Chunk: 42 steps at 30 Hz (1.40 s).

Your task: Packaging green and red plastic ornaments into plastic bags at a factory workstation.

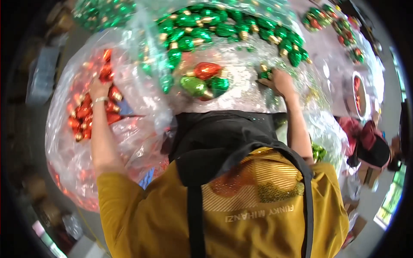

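The right hand (282,82) pinched a glossy green bulb (265,73) right of the rounded bulb cluster (208,70). The left hand (100,89) lay among shiny red bulbs (81,114) in a crinkled plastic bag (137,79); whether its fingers gripped was indeterminate.

The mustard-yellow T-shirt (159,223) has short sleeves (114,193) and a chest print (275,168), orange and gold-striped, with pale lettering (258,213). Black apron (223,129), dark straps (196,219). A pale band (100,99) circles the left hand's (99,88) wrist.
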Tool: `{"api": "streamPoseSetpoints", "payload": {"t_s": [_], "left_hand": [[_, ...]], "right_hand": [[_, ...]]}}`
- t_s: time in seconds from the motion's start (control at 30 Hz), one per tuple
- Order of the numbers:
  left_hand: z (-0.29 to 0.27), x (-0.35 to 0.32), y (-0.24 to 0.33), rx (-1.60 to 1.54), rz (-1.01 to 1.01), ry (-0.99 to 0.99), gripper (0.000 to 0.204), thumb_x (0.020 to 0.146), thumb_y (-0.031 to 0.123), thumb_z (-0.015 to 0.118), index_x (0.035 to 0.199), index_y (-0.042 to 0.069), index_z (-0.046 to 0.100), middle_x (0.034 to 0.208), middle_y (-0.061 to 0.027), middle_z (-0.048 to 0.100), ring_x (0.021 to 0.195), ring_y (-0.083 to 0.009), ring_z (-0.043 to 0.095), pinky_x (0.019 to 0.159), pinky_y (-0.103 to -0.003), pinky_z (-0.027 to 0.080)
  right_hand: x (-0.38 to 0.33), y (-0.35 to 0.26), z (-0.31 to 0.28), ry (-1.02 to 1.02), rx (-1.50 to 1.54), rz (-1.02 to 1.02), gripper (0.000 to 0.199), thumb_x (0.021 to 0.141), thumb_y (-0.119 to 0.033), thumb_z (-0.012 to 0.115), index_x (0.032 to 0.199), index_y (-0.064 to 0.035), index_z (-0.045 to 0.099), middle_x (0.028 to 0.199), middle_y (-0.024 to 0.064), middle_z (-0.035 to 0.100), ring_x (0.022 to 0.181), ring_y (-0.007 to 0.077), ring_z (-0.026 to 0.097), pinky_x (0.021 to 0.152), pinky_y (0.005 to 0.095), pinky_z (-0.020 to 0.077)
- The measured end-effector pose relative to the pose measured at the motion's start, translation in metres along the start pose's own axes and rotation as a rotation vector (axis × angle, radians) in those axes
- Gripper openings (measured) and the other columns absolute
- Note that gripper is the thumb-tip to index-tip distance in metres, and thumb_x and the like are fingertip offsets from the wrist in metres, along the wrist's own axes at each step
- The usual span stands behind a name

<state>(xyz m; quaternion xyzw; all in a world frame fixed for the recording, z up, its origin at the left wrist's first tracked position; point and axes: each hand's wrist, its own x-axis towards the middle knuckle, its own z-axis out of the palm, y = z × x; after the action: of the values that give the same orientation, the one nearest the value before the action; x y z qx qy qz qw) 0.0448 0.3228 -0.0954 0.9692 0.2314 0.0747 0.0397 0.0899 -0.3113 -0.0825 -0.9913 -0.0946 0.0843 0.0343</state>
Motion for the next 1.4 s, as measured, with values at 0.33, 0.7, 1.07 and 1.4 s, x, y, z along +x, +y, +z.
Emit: {"api": "streamPoseSetpoints", "payload": {"t_s": [0.33,0.7,1.07,1.4], "left_hand": [[-0.140,-0.130,0.254,-0.914,0.585,0.029,0.057,0.072,0.014,0.076,0.123,0.001,0.054,0.120,-0.0164,0.056,0.113,-0.0272,0.054,0.096,-0.037,0.043],[-0.088,-0.131,0.289,-0.451,1.067,-0.644,0.060,0.073,0.020,0.074,0.126,0.003,0.051,0.121,-0.0168,0.052,0.114,-0.0334,0.050,0.097,-0.037,0.041],[-0.067,-0.180,0.268,-0.272,1.138,-0.112,0.056,0.075,0.009,0.068,0.128,0.004,0.050,0.123,-0.0154,0.050,0.113,-0.0337,0.049,0.096,-0.039,0.040],[-0.057,-0.195,0.260,-0.430,0.996,0.050,0.040,0.081,0.005,0.054,0.121,0.001,0.056,0.125,-0.0102,0.054,0.111,-0.0261,0.051,0.092,-0.040,0.040]], "right_hand": [[-0.012,0.009,-0.003,0.036,0.059,0.006,0.059,0.077,-0.057,0.062,0.094,-0.0010,0.054,0.085,0.0218,0.063,0.082,0.0395,0.062,0.072,0.0476,0.0476],[-0.018,0.018,0.016,0.192,0.148,0.017,0.056,0.078,-0.055,0.061,0.092,-0.0017,0.053,0.081,0.0207,0.064,0.077,0.0389,0.063,0.068,0.0465,0.0499],[-0.002,0.027,0.003,0.119,0.385,0.085,0.043,0.084,-0.041,0.061,0.101,-0.0014,0.059,0.075,0.0183,0.063,0.071,0.0327,0.063,0.068,0.0395,0.0495],[0.000,-0.054,-0.068,0.063,0.365,-0.326,0.032,0.084,-0.032,0.063,0.101,-0.0045,0.060,0.072,0.0181,0.062,0.068,0.0326,0.061,0.064,0.0395,0.0481]]}}
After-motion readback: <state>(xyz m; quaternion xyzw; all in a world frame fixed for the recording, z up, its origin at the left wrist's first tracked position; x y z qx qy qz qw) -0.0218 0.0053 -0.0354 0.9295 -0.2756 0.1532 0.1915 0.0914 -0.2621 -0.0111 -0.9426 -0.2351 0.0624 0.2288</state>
